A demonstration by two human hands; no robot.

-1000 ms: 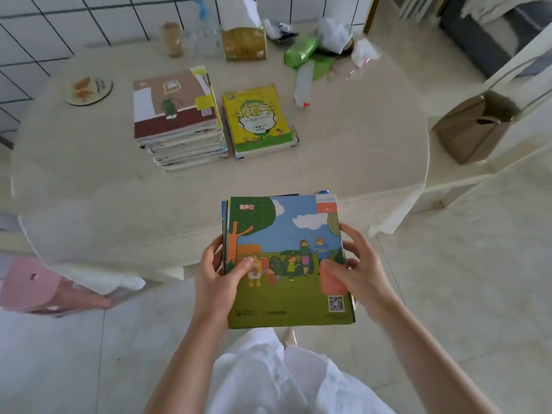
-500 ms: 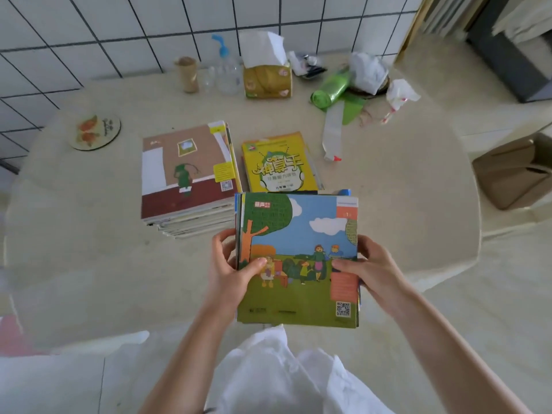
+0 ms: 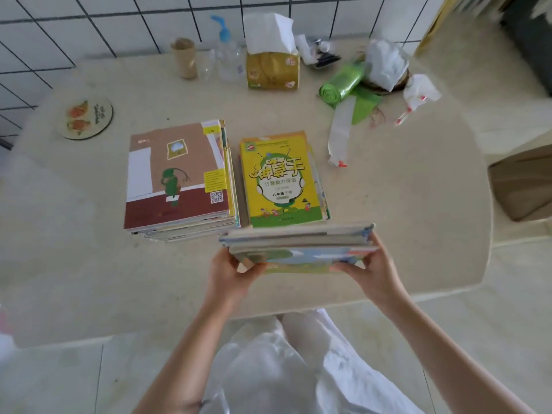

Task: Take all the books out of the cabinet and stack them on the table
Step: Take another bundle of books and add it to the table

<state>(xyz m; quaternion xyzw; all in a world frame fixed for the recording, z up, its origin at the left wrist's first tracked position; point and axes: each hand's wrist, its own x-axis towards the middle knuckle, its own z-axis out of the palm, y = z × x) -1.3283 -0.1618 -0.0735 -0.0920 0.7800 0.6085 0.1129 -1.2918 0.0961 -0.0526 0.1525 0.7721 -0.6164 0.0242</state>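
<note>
I hold a bundle of thin picture books (image 3: 298, 245) over the beige table (image 3: 89, 264), tipped so its far edge faces me and the cover is foreshortened. My left hand (image 3: 228, 274) grips its left side and my right hand (image 3: 372, 265) grips its right side. Just beyond the bundle lies a low pile topped by a yellow book (image 3: 280, 180). Left of that stands a taller stack with a brown-and-maroon cover on top (image 3: 176, 177). The cabinet is out of view.
At the table's back edge stand a cardboard tube (image 3: 184, 58), a spray bottle (image 3: 227, 52), a gold tissue box (image 3: 272, 67), a green bag roll (image 3: 343, 82) and crumpled wrappers (image 3: 385, 65). A round coaster (image 3: 86, 117) lies far left. A brown bag (image 3: 522, 183) sits right of the table.
I have stepped closer to the table. The bundle moved forward over the tabletop and tipped from facing me to nearly flat, just in front of the yellow book.
</note>
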